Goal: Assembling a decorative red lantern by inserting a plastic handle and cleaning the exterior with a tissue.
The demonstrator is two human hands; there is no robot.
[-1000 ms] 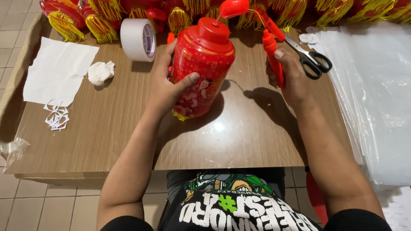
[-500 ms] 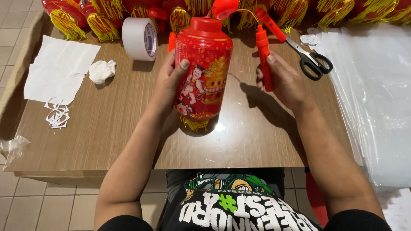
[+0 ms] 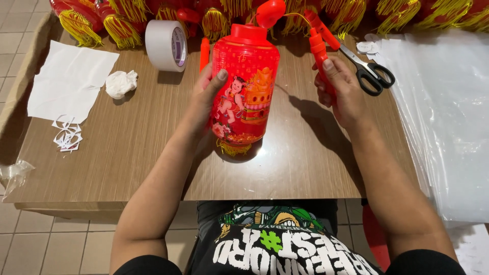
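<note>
The left hand (image 3: 206, 99) is wrapped around the side of a red paper lantern (image 3: 245, 89), thumb across its printed front, fingers clamped on it. The lantern stands upright at the middle of the wooden table (image 3: 127, 153), yellow fringe at its base touching the top. At the lantern's three o'clock the right hand (image 3: 340, 91) grips a red plastic stick (image 3: 318, 48), fingers closed around it. Black-handled scissors (image 3: 369, 71) lie just beyond at two o'clock. A tape roll (image 3: 164, 45) stands at ten o'clock, crumpled paper (image 3: 121, 83) near it, possibly tissue.
</note>
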